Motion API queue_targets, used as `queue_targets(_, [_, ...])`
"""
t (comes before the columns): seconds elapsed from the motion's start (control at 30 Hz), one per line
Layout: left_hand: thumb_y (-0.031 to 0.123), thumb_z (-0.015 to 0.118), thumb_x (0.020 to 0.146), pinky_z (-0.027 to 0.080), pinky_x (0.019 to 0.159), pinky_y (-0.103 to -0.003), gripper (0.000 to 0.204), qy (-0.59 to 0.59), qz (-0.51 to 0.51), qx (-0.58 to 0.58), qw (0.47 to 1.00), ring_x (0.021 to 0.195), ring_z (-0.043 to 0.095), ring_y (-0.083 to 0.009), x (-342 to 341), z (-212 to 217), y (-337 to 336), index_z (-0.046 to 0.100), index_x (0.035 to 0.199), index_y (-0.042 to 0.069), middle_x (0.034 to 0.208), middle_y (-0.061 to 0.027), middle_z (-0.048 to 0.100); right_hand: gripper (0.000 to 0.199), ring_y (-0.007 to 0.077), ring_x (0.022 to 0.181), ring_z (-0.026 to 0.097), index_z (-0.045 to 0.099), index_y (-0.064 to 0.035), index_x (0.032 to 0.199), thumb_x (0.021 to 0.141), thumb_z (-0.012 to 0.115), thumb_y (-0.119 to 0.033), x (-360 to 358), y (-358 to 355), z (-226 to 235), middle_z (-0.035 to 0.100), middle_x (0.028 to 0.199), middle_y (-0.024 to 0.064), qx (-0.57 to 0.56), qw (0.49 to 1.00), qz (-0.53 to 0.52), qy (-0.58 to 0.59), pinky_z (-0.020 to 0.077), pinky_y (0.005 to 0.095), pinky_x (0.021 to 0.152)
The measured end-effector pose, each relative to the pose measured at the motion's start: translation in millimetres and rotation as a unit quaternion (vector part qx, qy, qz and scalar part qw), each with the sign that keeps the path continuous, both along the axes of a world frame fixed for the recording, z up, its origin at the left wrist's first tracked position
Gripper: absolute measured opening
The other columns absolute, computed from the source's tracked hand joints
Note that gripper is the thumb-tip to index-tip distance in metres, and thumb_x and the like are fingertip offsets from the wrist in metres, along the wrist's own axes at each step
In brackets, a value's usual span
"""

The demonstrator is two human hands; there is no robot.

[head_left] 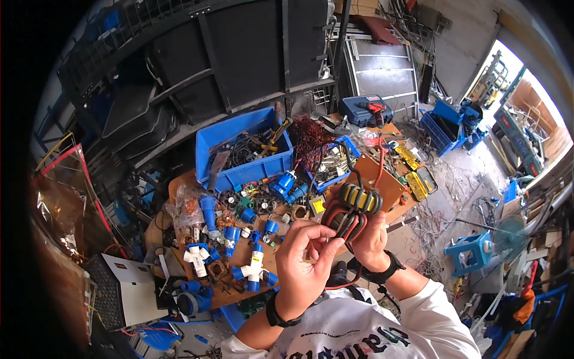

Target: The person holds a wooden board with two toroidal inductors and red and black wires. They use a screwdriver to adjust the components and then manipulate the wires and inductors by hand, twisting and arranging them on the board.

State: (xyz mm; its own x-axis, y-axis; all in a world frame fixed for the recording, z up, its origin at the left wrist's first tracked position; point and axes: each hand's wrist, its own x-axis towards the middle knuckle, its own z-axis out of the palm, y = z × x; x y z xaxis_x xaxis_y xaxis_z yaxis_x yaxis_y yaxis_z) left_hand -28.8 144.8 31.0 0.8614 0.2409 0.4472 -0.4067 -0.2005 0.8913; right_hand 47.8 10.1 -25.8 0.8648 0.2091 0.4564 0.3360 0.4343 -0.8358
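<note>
Right of centre in the frame, holding the coil (359, 200) in the right hand (372, 244), apparently while working its wire (362, 225), pinched in the left hand's (306, 254) fingertips. Probably needing, next, a steady right grip and fine left-finger control.

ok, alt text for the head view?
A person's left hand and right hand hold a coil of black and red cable above a cluttered workbench. On it lie blue and white connectors; beyond them, a blue crate of wires.
</note>
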Motion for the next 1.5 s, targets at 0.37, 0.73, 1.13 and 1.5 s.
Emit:
queue_targets(0.37, [0.003, 0.08, 0.084, 0.047, 0.065, -0.023, 0.022, -0.023, 0.0, 0.023, 0.999, 0.076, 0.058, -0.0094, 3, -1, 9, 0.067, 0.101, 0.001, 0.099, -0.0053, 0.061, 0.083, 0.0269, 0.115, 0.063, 0.043, 0.0078, 0.138, 0.101, 0.032, -0.066, -3, -8, 8, 0.058, 0.131, 0.018, -0.066, 0.996, -0.054, -0.018, 0.0526, 0.0398, 0.097])
queue_targets(0.73, [0.022, 0.087, 0.08, 0.052, 0.092, -0.037, 0.075, -0.022, -0.129, 0.031, 0.991, 0.115, 0.059, -0.0272, 11, 0, 7, 0.047, 0.139, -0.002, 0.13, -0.0169, 0.052, 0.091, 0.0279, 0.121, 0.059, 0.029, 0.0082, 0.149, 0.098, 0.043, -0.066, -17, -14, 28, 0.053, 0.138, 0.0205, -0.09, 0.993, -0.018, -0.071, 0.0461, 0.0404, 0.103])
queue_targets(1.13, [0.043, 0.088, 0.074, 0.052, 0.088, -0.035, 0.082, -0.054, -0.046, 0.144, 0.987, 0.108, 0.061, -0.0245, -4, 21, 22, 0.055, 0.132, -0.004, 0.127, -0.0153, 0.056, 0.089, 0.0309, 0.116, 0.051, 0.036, 0.0053, 0.149, 0.096, 0.049, -0.066, -14, -7, 23, 0.049, 0.133, 0.0206, -0.123, 0.979, -0.022, -0.162, 0.0398, 0.0429, 0.101])
queue_targets(1.5, [0.038, 0.093, 0.068, 0.052, 0.09, -0.033, 0.072, -0.021, -0.049, 0.191, 0.98, 0.102, 0.063, -0.0222, -4, 30, 24, 0.064, 0.12, -0.002, 0.118, -0.0121, 0.056, 0.092, 0.0414, 0.123, 0.052, 0.037, 0.0033, 0.149, 0.093, 0.049, -0.068, -12, -18, 19, 0.049, 0.137, 0.0273, -0.197, 0.948, -0.04, -0.247, 0.0431, 0.0479, 0.103])
